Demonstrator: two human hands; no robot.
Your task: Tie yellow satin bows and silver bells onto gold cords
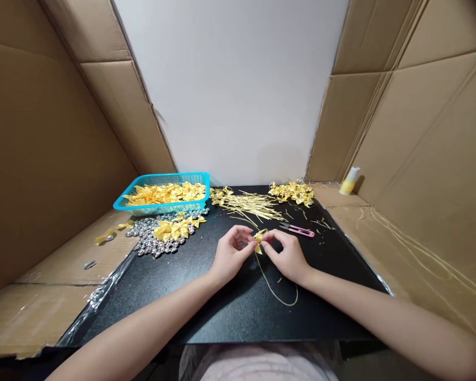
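Observation:
Between my two hands, over the black table (pixel 162 312), is a small yellow ribbon bow (pixel 258 244). My left hand (pixel 234 251) pinches its left side between thumb and forefinger. From the right, the thumb and forefinger of my right hand (pixel 287 255) close on the same bow. A thin yellow cord (pixel 270 290) runs down from it and loops on the table below my right hand. Just beyond my fingers lies a bundle of cut yellow strips (pixel 254 205). Pink thread snips (pixel 301 230) rest to the right of it. My fingertips partly hide the bow.
A turquoise basket (pixel 121 203) of yellow bows stands at the back left. Before it lie silver beads (pixel 148 243) and loose bows (pixel 173 228). Beaded bows (pixel 293 193) are heaped at the back right. A thread spool (pixel 349 181) stands by the right cardboard wall (pixel 432 143).

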